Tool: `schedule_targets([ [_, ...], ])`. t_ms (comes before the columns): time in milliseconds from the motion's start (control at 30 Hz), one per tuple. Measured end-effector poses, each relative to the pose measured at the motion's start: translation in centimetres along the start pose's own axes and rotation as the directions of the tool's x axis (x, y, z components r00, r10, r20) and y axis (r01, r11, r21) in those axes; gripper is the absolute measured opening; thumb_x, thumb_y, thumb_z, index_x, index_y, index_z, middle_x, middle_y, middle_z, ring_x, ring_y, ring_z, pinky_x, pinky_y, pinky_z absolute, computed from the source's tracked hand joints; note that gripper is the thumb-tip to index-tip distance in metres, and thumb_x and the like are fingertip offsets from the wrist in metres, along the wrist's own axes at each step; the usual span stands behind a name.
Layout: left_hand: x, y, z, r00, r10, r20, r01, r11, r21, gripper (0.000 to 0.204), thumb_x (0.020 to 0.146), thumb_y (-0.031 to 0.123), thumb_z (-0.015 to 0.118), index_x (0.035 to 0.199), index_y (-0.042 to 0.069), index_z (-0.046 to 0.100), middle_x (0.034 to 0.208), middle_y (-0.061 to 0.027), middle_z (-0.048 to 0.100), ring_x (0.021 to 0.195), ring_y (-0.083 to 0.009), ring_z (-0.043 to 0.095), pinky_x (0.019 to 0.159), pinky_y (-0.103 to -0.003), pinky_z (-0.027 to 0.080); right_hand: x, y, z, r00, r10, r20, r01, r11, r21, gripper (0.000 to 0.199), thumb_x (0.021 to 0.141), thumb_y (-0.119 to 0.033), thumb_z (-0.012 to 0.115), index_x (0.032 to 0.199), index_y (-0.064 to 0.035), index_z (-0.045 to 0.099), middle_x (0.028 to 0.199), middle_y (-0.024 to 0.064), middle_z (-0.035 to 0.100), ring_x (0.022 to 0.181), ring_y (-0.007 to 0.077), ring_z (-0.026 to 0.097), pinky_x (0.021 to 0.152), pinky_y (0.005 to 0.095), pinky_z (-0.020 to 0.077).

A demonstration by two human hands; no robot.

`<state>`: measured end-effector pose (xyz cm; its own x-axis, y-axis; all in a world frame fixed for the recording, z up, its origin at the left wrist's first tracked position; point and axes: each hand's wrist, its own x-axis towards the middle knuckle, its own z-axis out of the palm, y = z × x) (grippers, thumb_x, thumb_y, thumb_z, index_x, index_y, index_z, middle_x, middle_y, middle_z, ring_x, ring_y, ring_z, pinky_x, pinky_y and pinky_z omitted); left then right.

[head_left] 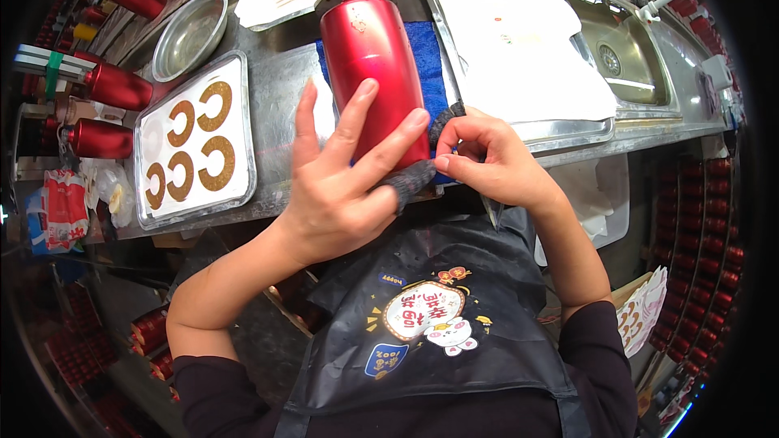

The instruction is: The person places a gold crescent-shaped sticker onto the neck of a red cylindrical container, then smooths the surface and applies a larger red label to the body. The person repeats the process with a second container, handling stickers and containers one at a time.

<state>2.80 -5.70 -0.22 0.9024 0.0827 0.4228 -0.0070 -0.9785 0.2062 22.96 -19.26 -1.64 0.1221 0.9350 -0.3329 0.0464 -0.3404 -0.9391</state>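
Resting across the red bottle, left hand lies fingers spread, grip open. Right hand pinches a grey cloth at the bottle's base. Bottle lies on the desk; tray of gold rings sits left.

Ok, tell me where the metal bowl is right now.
In the head view, the metal bowl sits at the upper left of the steel counter, just above the tray of gold C-shaped pieces and left of the red bottle.

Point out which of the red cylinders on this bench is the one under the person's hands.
The big red cylinder lying on the blue cloth at centre: the left hand rests on it, the right hand pinches beside its base. The other red cylinders lie untouched far left.
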Motion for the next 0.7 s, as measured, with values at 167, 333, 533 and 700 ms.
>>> schedule_targets([
  [167, 0.5, -0.4, 2.6, 0.981, -0.103, -0.165, 0.091, 0.993, -0.075, 0.029, 0.072, 0.020, 0.082, 0.094, 0.006, 0.069, 0.137, -0.0149, 0.063, 0.135, -0.0363, 0.053, 0.112, -0.069, 0.026, -0.2, 0.0, 0.2, 0.989, -0.147, -0.016, 0.143, 0.978, -0.155, 0.012, 0.088, -0.015, 0.073, 0.087, -0.0059, 0.066, 0.086, -0.0013, 0.045, 0.068, 0.0048, 0.044, 0.058, 0.0224, 0.0338],
  [333, -3.0, -0.7, 3.6, 0.929, -0.295, -0.223, 0.206, 0.914, -0.349, 0.072, 0.072, 0.025, 0.090, 0.133, 0.003, 0.059, 0.148, -0.0196, 0.053, 0.142, -0.0376, 0.045, 0.115, -0.065, 0.022, -0.9, -0.9, -0.1, 0.998, -0.069, 0.002, 0.069, 0.992, -0.110, 0.014, 0.087, -0.017, 0.075, 0.087, -0.0061, 0.066, 0.086, -0.0010, 0.043, 0.067, 0.0054, 0.044, 0.058, 0.0234, 0.0341],
  [533, -7.2, -0.2, 2.0, 0.958, -0.278, -0.075, 0.251, 0.933, -0.258, 0.057, 0.071, 0.023, 0.089, 0.122, 0.005, 0.070, 0.151, -0.0209, 0.049, 0.142, -0.0431, 0.044, 0.115, -0.067, 0.019, -1.6, -2.4, -0.3, 0.990, -0.135, -0.052, 0.123, 0.975, -0.183, 0.013, 0.086, -0.014, 0.074, 0.083, -0.0049, 0.065, 0.083, -0.0013, 0.044, 0.065, 0.0048, 0.042, 0.057, 0.0231, 0.0326],
  [700, -6.9, -0.1, 2.2, 0.976, -0.207, -0.063, 0.191, 0.960, -0.203, 0.046, 0.070, 0.024, 0.089, 0.109, 0.005, 0.074, 0.152, -0.0196, 0.049, 0.141, -0.0445, 0.045, 0.114, -0.068, 0.017, -1.4, -2.0, -0.7, 0.995, -0.079, -0.066, 0.068, 0.985, -0.158, 0.014, 0.086, -0.015, 0.074, 0.081, -0.0050, 0.064, 0.082, -0.0019, 0.045, 0.065, 0.0042, 0.042, 0.056, 0.0225, 0.0315],
])
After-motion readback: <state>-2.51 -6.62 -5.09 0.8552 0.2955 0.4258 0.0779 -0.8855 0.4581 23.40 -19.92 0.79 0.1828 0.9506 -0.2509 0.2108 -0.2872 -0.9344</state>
